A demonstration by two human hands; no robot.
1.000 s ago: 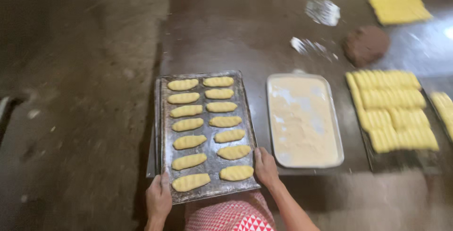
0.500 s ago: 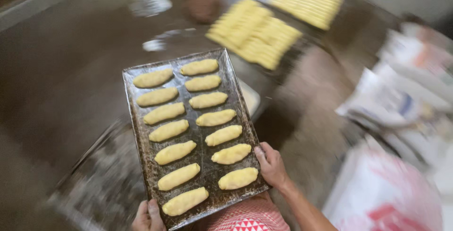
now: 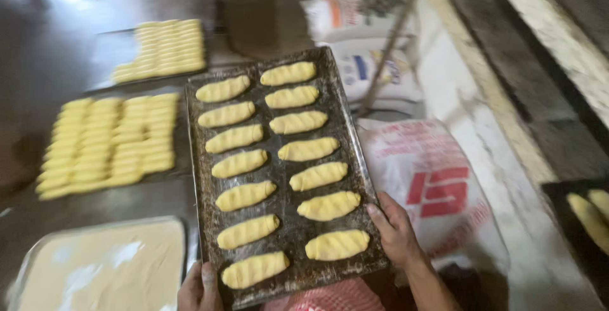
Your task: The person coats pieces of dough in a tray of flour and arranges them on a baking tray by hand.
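I see a dark baking tray point(image 3: 288, 235) carrying two rows of raw, twisted dough rolls point(image 3: 309, 149), held in the air over the dark surface point(image 3: 44, 57). My left hand point(image 3: 200, 289) grips its near edge and my right hand point(image 3: 396, 231) clamps its right near corner. More shaped dough pieces point(image 3: 108, 143) lie on the surface to the left, printed sacks point(image 3: 438, 184) to the right.

Dough pieces point(image 3: 308, 150) lay in two columns on the baking tray point(image 3: 279, 235). More dough rows point(image 3: 111, 143) sat left of it on the tabletop point(image 3: 38, 57). Sacks point(image 3: 438, 190) lay right of it.
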